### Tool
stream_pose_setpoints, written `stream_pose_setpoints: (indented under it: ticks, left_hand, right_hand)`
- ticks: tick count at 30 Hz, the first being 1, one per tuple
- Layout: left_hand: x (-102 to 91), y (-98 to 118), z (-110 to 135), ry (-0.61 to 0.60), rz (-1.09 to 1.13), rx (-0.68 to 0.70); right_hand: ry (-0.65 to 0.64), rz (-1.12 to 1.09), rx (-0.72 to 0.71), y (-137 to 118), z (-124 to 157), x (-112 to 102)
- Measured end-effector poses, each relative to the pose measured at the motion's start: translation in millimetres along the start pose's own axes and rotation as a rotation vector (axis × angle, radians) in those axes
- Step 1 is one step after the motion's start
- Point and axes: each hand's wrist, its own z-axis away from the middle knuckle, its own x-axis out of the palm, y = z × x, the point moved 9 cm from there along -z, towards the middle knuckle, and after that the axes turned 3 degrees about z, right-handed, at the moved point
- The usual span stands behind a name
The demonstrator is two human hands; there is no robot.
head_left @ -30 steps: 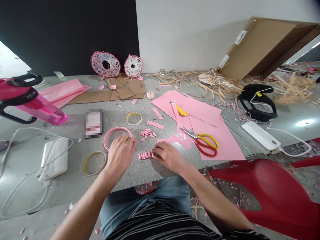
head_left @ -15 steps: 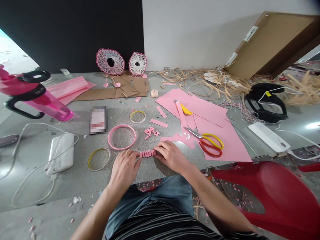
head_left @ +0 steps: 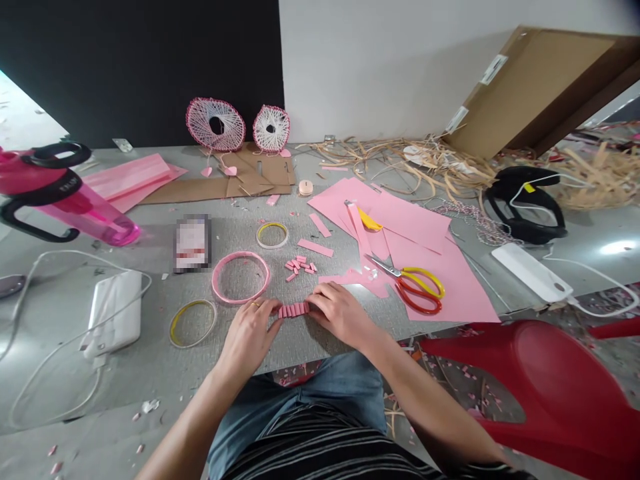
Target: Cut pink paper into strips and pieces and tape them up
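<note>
Near the table's front edge, a short row of small pink paper pieces (head_left: pixel 293 310) lies side by side between my hands. My left hand (head_left: pixel 254 327) pinches the row's left end with thumb and fingers. At the right end, the fingers of my right hand (head_left: pixel 339 310) press against the row, partly hiding it. Just beyond lies a loose pile of similar pink paper pieces (head_left: pixel 299 265). A pink-wrapped ring (head_left: pixel 214 283) rests left of the pile. Two tape rolls (head_left: pixel 194 323) flank that ring, one nearer and one farther away.
Scissors (head_left: pixel 420 287) with yellow and red handles lie on pink paper sheets (head_left: pixel 450 280) to the right. A pink bottle (head_left: pixel 95 207), a white power bank (head_left: pixel 117 310) and its cable are at left. Thread-wound rings (head_left: pixel 216 125) lean on the back wall. A red stool (head_left: pixel 555 380) stands at right.
The view has shifted slightly, so most things sit a little farther left. Both hands keep their hold at the ends of the paper row.
</note>
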Motion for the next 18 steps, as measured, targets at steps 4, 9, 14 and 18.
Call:
stream_pose_setpoints:
  ticks: [4, 9, 14, 18]
  left_hand:
    - [-2.5, -4, 1, 0.003, 0.052, -0.012]
    - [-20.1, -1, -23, 0.028, 0.011, -0.02]
    - [-18.6, 20, -67, -0.004, -0.204, 0.048]
    - [-8.4, 26, -82, -0.037, -0.268, 0.045]
  right_hand:
    - [0.001, -0.038, -0.002, 2, 1, -3]
    - [0.03, -0.051, 0.101, 30, -13, -21]
    - [-0.03, 0.023, 0.122, 57, -46, -21]
    - [-0.038, 0.053, 0.112, 64, -59, -14]
